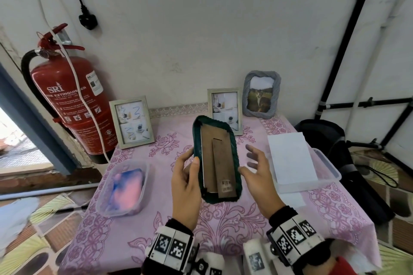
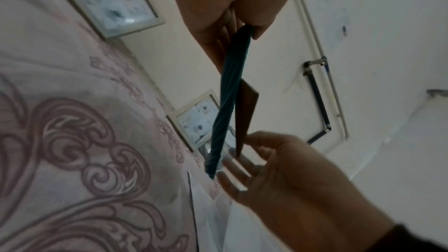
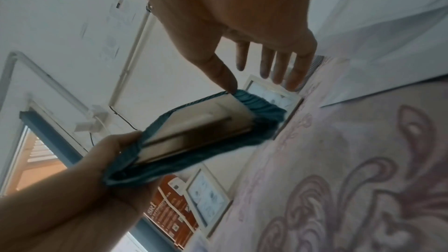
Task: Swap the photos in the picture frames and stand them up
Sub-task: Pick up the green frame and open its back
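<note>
A dark green rope-edged picture frame [image 1: 215, 159] is held above the table with its brown back and stand facing me. My left hand [image 1: 186, 182] grips its left edge, thumb on the back; the left wrist view shows the green frame [image 2: 229, 102] edge-on with its stand swung out. My right hand [image 1: 259, 171] is open beside the frame's right edge, fingers spread, the thumb tip close to or touching the frame [image 3: 194, 137]. A grey rope frame [image 1: 261, 94] with a cat photo stands at the back right. Two pale wooden frames [image 1: 131, 121] [image 1: 225, 110] stand along the wall.
A clear tub [image 1: 330, 169] holding white paper [image 1: 291, 157] lies at the right, and another clear tub [image 1: 101, 198] with a pink-blue item at the left, on the pink patterned tablecloth [image 1: 223, 219]. A red fire extinguisher [image 1: 73, 100] hangs left of the table.
</note>
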`<state>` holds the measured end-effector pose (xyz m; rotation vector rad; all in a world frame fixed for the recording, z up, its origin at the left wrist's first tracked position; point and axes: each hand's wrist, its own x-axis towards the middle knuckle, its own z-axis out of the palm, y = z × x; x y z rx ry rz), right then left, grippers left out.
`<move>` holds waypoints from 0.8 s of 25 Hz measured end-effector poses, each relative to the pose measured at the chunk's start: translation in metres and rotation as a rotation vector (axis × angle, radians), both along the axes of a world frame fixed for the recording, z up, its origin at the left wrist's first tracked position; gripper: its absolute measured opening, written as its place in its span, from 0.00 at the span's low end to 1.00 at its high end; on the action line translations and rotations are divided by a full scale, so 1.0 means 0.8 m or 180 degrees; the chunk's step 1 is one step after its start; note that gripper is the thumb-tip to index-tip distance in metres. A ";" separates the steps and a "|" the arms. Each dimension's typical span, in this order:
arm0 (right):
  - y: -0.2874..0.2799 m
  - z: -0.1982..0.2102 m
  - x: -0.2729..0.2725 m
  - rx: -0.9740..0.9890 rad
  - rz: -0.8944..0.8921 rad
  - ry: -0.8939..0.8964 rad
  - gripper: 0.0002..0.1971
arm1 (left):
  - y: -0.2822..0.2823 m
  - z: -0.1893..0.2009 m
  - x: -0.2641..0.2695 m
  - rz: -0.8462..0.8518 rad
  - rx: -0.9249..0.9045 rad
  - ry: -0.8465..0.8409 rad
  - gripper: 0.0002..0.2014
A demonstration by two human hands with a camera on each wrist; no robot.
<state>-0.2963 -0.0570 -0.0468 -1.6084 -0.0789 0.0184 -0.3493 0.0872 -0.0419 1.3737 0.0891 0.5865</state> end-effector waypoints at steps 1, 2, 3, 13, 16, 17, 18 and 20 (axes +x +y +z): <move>-0.001 -0.007 0.000 0.0051 0.0030 0.0106 0.25 | 0.004 -0.007 0.002 0.0042 -0.0135 0.0039 0.11; -0.003 -0.014 -0.002 0.0148 0.0095 0.0233 0.23 | 0.008 -0.014 0.004 0.0069 -0.0286 0.0106 0.11; -0.004 -0.019 -0.004 0.0201 0.0155 0.0326 0.22 | 0.012 -0.021 0.006 0.0082 -0.0433 0.0189 0.11; -0.023 -0.055 -0.010 -0.0076 0.0189 0.0407 0.22 | 0.047 -0.078 -0.003 0.0078 -0.0114 0.0972 0.16; -0.023 -0.064 -0.010 -0.0324 0.0159 0.0398 0.21 | 0.050 -0.088 -0.005 0.0090 -0.0160 0.1132 0.17; -0.023 -0.066 -0.009 -0.0414 0.0164 0.0382 0.21 | 0.051 -0.091 -0.006 0.0103 -0.0110 0.1169 0.16; -0.023 -0.068 -0.008 -0.0504 0.0177 0.0370 0.21 | 0.052 -0.094 -0.007 0.0113 -0.0048 0.1206 0.16; -0.023 -0.071 -0.008 -0.0636 0.0221 0.0368 0.21 | 0.054 -0.099 -0.008 0.0088 0.0023 0.1273 0.17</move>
